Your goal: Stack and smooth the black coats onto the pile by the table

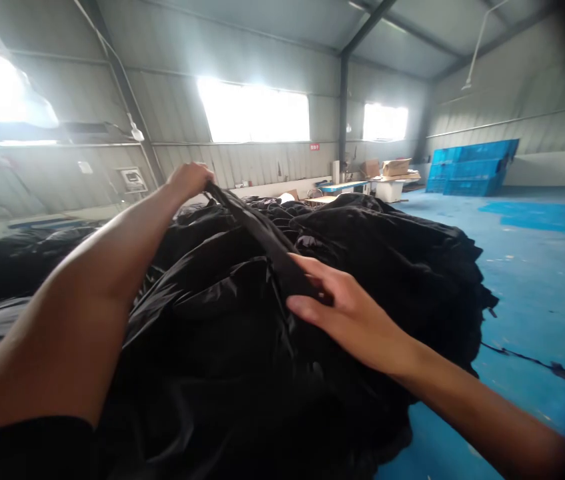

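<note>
From the head view, the left hand [189, 181] closes on the upper end of a black fabric strip [262, 243], its fingers partly hidden behind the cloth. The right hand [347, 313] spreads around the strip's lower end, though whether it grips is hard to tell. The strip rises from a heap of black cloth [222, 353], whose folds blur together and which is cut off at the near edge. Beyond it, cardboard boxes [396, 167] sit on a far table [392, 179], and blue plastic crates [469, 168] lean on the far right wall above the blue floor [537, 293].
</note>
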{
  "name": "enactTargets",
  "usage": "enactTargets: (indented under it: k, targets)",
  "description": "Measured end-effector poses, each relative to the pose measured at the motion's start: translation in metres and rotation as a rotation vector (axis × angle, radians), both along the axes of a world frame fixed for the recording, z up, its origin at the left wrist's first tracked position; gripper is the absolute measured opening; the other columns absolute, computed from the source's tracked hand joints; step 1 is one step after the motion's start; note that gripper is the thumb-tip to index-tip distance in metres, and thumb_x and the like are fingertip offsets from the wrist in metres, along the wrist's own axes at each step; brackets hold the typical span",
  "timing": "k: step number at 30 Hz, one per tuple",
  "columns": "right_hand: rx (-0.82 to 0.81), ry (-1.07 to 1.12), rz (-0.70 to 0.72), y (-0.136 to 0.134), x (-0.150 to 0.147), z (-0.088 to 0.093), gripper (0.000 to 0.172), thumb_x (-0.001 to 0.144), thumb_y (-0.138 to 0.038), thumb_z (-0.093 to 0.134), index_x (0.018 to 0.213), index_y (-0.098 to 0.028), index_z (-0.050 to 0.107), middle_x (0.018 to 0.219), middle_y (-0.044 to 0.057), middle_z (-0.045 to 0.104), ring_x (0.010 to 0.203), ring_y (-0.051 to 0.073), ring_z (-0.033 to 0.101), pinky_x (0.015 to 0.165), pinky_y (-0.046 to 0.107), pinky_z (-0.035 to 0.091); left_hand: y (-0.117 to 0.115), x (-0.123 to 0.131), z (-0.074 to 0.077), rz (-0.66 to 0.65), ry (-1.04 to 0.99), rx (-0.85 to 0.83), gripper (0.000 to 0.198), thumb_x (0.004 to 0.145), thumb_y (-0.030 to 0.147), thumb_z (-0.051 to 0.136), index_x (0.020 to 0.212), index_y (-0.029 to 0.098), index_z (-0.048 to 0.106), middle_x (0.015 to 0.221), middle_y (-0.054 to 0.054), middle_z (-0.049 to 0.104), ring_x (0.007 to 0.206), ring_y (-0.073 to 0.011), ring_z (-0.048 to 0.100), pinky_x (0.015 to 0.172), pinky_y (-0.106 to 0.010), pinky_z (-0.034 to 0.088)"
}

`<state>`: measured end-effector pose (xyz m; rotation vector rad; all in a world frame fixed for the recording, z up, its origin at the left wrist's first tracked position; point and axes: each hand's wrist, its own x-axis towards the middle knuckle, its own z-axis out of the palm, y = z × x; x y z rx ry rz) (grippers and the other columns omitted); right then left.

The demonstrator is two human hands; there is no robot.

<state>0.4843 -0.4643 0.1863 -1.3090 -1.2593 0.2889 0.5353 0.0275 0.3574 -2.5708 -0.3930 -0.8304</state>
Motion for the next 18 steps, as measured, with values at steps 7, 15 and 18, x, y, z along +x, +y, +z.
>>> enactTargets:
  k: [7,15,18]
  targets:
    - [-0.238,-0.401,0.147,0.122,-0.091,0.013,0.063,0.095,-0.037,0.063,0.153,-0.013,0.057,0.143,0.005,0.071,0.128,0.028,0.070,0.103,0.039,0.062,0.075,-0.175,-0.068,0.356,0.037,-0.251,0.028,0.100,0.026,0.055,0.095,0.018,0.081,0.085,0.002,0.079,0.095,-0.0161,0.067,0.104,-0.030,0.050]
    - [-0.251,-0.727,0.265,0.165,-0.129,-0.059,0.026,0.095,-0.043,0.070,0.111,-0.025,0.079,0.082,0.000,0.080,0.063,0.019,0.072,0.054,0.030,0.062,0.034,-0.222,-0.167,0.226,-0.021,-0.386,0.048,0.108,0.038,0.043,0.140,0.011,0.066,0.129,-0.010,0.078,0.116,-0.0203,0.069,0.103,-0.029,0.054]
    - [-0.043,-0.952,0.129,0.137,-0.111,-0.036,0.034,0.107,-0.042,0.057,0.125,-0.022,0.077,0.110,0.003,0.080,0.093,0.022,0.076,0.086,0.033,0.064,-0.012,-0.213,-0.180,0.060,-0.036,-0.361,0.056,0.113,0.043,0.028,0.157,0.019,0.054,0.158,-0.008,0.060,0.145,-0.0191,0.053,0.123,-0.031,0.040]
